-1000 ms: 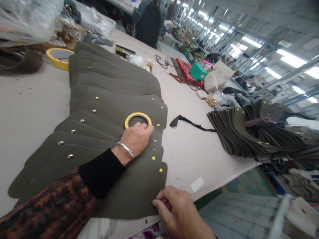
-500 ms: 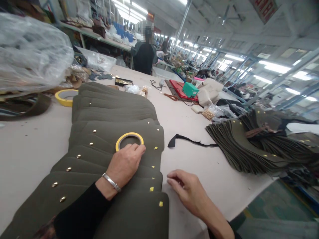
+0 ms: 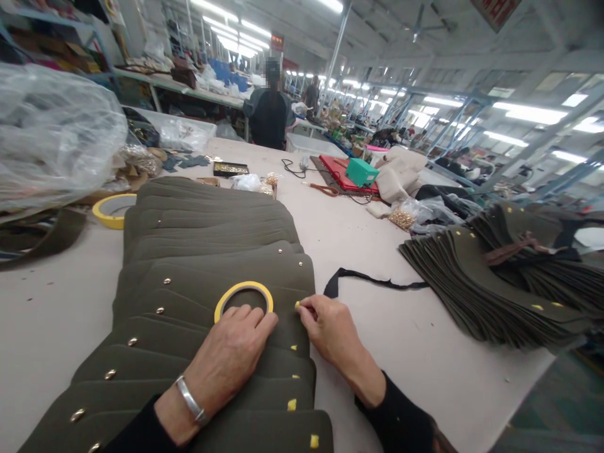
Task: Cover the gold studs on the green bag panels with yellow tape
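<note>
Overlapping dark olive panels point(image 3: 189, 352) run up the table in a fanned row, with gold studs along the left and small yellow tape bits point(image 3: 292, 404) near their right edges. My left hand point(image 3: 226, 346) rests on them, its fingers closed over the near side of a roll of yellow tape point(image 3: 244, 287) that lies on the panels. At a panel's right edge, my right hand point(image 3: 333, 330) pinches a small yellow piece of tape point(image 3: 297, 304) between thumb and forefinger. That piece seems to touch the panel.
A stack of similar panels point(image 3: 472, 283) lies at the right, near a black strip point(image 3: 377, 277). Another yellow tape roll point(image 3: 113, 217) and a large plastic bag point(image 3: 56, 138) are at the left. Behind stand a green box point(image 3: 361, 172) and a person point(image 3: 268, 116).
My right hand has moved up and left from the bare table to the tape bit at the panel edge, its fingers closing. My left hand stays on the roll. The view has tilted slightly upward.
</note>
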